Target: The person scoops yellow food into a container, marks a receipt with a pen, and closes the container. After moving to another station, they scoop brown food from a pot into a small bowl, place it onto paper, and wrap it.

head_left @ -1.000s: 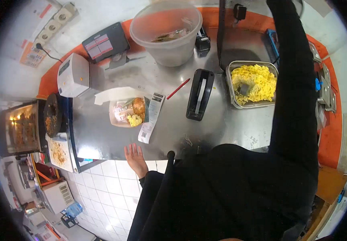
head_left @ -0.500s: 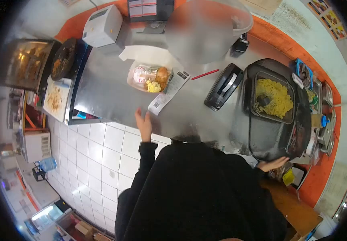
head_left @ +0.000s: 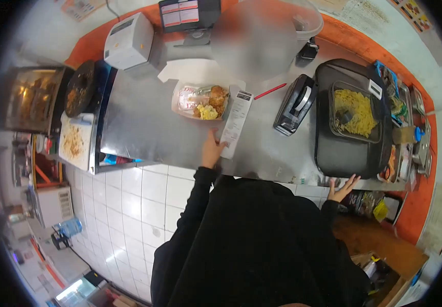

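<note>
My left hand [head_left: 212, 151] is at the near side of the steel counter, fingers apart, with its thumb right at the edge of a printed paper receipt [head_left: 237, 123]. Just beyond it stands an unfolded paper food box [head_left: 186, 111] holding fried chicken [head_left: 218, 97], yellow scrambled-looking food [head_left: 206, 112] and a printed wrapped packet [head_left: 193, 97]. My right hand [head_left: 342, 190] is spread and holds nothing, just below the near edge of a black tray [head_left: 349, 161]. On that tray sits a clear container [head_left: 356, 111] of yellow shredded food.
A red pen [head_left: 270, 91] and a black device with a white strip [head_left: 295, 105] lie between receipt and tray. A white printer [head_left: 129, 41] and a screen [head_left: 189, 15] stand at the back. Metal containers [head_left: 421, 135] line the right, and a glass-fronted warmer [head_left: 34, 97] the left.
The black tray now lies flatter and farther from the counter's near edge, and my right hand has spread beside it. My left hand has moved right to the receipt. The view has shifted.
</note>
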`<action>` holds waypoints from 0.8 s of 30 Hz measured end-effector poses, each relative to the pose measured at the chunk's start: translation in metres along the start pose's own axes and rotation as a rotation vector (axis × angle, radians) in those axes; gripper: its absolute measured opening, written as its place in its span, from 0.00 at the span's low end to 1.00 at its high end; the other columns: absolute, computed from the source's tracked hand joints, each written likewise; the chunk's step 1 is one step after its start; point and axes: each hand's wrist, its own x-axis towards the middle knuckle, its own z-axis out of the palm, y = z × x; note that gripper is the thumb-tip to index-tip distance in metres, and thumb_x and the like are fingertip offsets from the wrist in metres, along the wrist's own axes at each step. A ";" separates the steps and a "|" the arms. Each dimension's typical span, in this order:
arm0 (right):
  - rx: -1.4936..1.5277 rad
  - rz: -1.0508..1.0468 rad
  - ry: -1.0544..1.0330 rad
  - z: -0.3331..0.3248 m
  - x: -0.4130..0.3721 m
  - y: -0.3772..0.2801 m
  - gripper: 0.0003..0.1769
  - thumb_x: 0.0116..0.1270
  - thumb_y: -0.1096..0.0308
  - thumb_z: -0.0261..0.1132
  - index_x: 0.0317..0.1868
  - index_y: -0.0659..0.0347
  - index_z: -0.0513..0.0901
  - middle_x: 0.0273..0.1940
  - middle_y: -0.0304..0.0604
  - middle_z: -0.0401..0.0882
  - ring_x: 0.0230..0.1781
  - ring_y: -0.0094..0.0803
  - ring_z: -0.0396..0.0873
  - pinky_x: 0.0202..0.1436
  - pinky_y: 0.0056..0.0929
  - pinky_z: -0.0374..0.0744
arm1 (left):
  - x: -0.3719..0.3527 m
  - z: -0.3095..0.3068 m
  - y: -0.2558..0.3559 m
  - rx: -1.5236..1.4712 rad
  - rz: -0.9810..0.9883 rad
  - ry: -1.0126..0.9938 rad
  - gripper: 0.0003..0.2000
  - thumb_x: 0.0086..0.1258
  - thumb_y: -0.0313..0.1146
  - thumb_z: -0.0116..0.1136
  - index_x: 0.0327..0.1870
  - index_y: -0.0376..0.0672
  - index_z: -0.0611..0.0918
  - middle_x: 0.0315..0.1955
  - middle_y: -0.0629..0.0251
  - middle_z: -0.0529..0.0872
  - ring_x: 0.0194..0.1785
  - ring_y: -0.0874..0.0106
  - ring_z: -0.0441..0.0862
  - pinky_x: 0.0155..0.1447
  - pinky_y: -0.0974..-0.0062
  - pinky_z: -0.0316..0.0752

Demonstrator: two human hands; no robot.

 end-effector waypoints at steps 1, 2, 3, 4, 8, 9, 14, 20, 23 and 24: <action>0.153 0.127 0.031 0.007 0.003 -0.014 0.40 0.51 0.59 0.61 0.60 0.59 0.49 0.62 0.50 0.41 0.59 0.45 0.51 0.55 0.38 0.59 | -0.003 -0.002 0.010 0.026 0.045 -0.021 0.25 0.46 0.24 0.57 0.48 0.45 0.65 0.15 0.63 0.71 0.21 0.66 0.72 0.28 0.72 0.66; 0.300 0.256 0.075 0.012 0.007 -0.027 0.38 0.52 0.59 0.60 0.60 0.59 0.50 0.61 0.50 0.42 0.57 0.44 0.54 0.54 0.37 0.61 | -0.001 -0.006 0.014 0.024 0.072 -0.059 0.25 0.46 0.24 0.57 0.48 0.45 0.65 0.15 0.63 0.71 0.21 0.66 0.72 0.28 0.72 0.66; 0.386 0.423 0.181 0.033 0.001 -0.006 0.37 0.54 0.59 0.58 0.60 0.60 0.51 0.61 0.51 0.44 0.55 0.44 0.57 0.53 0.36 0.62 | 0.000 -0.008 0.018 0.047 0.086 -0.123 0.25 0.47 0.24 0.57 0.49 0.45 0.64 0.13 0.64 0.69 0.19 0.68 0.70 0.26 0.74 0.65; 0.474 0.581 0.286 0.053 -0.006 0.019 0.35 0.55 0.59 0.57 0.59 0.60 0.52 0.60 0.51 0.46 0.53 0.43 0.59 0.51 0.34 0.64 | 0.000 -0.009 0.018 0.069 0.093 -0.181 0.26 0.48 0.23 0.57 0.50 0.45 0.64 0.12 0.66 0.68 0.18 0.71 0.68 0.24 0.75 0.64; 0.091 0.379 0.573 0.057 0.043 -0.087 0.18 0.51 0.68 0.58 0.44 0.63 0.70 0.39 0.48 0.67 0.39 0.37 0.69 0.41 0.29 0.68 | 0.000 -0.014 0.013 0.393 0.316 -0.206 0.22 0.49 0.32 0.57 0.48 0.46 0.67 0.23 0.60 0.70 0.22 0.64 0.70 0.28 0.70 0.68; 0.331 0.278 0.397 0.064 0.051 -0.122 0.16 0.50 0.72 0.57 0.41 0.64 0.70 0.38 0.47 0.68 0.37 0.37 0.69 0.40 0.27 0.68 | -0.002 -0.020 0.023 0.467 0.317 -0.202 0.23 0.49 0.37 0.57 0.47 0.46 0.68 0.29 0.59 0.69 0.29 0.61 0.71 0.31 0.68 0.69; 0.306 -0.240 -0.261 0.168 0.091 -0.254 0.23 0.46 0.82 0.50 0.47 0.58 0.69 0.48 0.48 0.63 0.46 0.45 0.64 0.47 0.33 0.67 | 0.021 -0.032 0.016 0.448 0.499 -0.318 0.24 0.46 0.40 0.59 0.46 0.45 0.69 0.35 0.61 0.68 0.43 0.62 0.67 0.38 0.69 0.69; -0.253 -0.174 -0.559 0.253 0.129 -0.225 0.15 0.53 0.72 0.49 0.43 0.54 0.69 0.45 0.45 0.66 0.43 0.42 0.67 0.45 0.35 0.69 | 0.033 -0.037 0.008 0.425 0.680 -0.392 0.25 0.47 0.44 0.57 0.45 0.42 0.69 0.47 0.64 0.67 0.47 0.62 0.67 0.43 0.70 0.69; -0.254 -0.275 -0.597 0.244 0.123 -0.228 0.10 0.53 0.71 0.51 0.38 0.57 0.69 0.38 0.45 0.69 0.40 0.42 0.69 0.43 0.36 0.70 | 0.036 -0.035 -0.004 0.434 0.758 -0.381 0.25 0.47 0.45 0.57 0.45 0.41 0.69 0.49 0.64 0.67 0.44 0.64 0.69 0.40 0.72 0.70; -0.268 -0.331 -0.529 0.240 0.119 -0.227 0.08 0.52 0.70 0.52 0.35 0.59 0.69 0.35 0.44 0.71 0.39 0.42 0.70 0.41 0.36 0.71 | 0.039 -0.034 -0.006 0.414 0.808 -0.362 0.25 0.47 0.45 0.57 0.44 0.40 0.69 0.49 0.64 0.67 0.42 0.64 0.69 0.39 0.73 0.71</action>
